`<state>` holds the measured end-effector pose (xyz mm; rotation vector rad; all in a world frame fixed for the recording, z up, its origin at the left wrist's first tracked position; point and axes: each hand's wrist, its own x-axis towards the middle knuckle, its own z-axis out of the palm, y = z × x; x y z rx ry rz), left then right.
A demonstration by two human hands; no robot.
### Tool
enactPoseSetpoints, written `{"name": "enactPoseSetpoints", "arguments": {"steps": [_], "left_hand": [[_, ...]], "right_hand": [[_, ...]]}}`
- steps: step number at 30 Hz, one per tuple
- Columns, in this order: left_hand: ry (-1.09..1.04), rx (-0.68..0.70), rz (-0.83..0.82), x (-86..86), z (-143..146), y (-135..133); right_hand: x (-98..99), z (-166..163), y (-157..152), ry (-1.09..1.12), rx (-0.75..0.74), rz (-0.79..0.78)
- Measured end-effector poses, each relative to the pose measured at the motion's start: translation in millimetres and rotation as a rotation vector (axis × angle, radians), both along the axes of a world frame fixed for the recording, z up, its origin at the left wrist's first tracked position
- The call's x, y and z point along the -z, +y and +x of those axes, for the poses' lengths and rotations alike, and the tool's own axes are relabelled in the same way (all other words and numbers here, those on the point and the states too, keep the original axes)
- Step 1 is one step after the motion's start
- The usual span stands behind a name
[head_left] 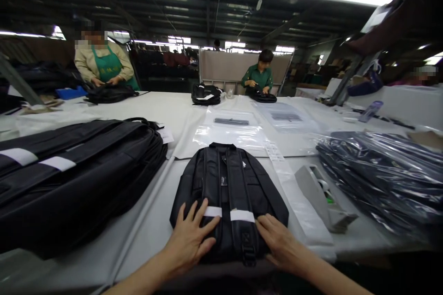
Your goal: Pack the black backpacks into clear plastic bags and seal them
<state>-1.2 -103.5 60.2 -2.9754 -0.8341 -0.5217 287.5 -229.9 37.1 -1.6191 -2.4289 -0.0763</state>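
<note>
Left hand [192, 233], spread and gripping nothing, and right hand [281, 239], curled, its grip unclear, touch the near part of the backpack [237, 175], on the table [148, 226] between left stack [90, 175] and right stack [384, 175].

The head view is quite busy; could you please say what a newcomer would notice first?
Probably the black backpack with white-banded straps, lying near centre beneath the bare left hand and right hand. The thick stack of black bags at left and the pile of shiny, plastic-wrapped dark items at right likely come next.
</note>
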Motion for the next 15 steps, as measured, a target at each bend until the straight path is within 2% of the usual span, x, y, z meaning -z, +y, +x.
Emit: {"name": "enactPoseSetpoints", "arguments": {"steps": [3, 5, 6, 8, 10, 13, 15], "left_hand": [[0.139, 0.006, 0.040, 30.7, -2, 1], [0.140, -0.015, 0.065, 45.6, -5, -5], [0.129, -0.018, 0.086, 50.7, -7, -7], [0.099, -0.001, 0.148, 58.2, -9, -8], [0.055, 0.051, 0.245, 63.9, -10, -6], [0.018, 0.102, 0.405, 67.7, -7, -4], [0.030, 0.099, 0.483, 64.7, -4, -8]], "right_hand": [[-37.4, -9, -13, 0.130, 0.065, -0.061], [-46.9, -17, -15, 0.166, 0.065, -0.012], [-44.6, -19, -13, 0.159, 0.030, 0.014], [-27.3, -18, -6, 0.100, -0.083, 0.053], [0.0, -10, 3, 0.002, -0.178, 0.121], [36.2, 3, 12, -0.127, -0.195, 0.330], [46.8, 4, 11, -0.172, -0.181, 0.430]]}}
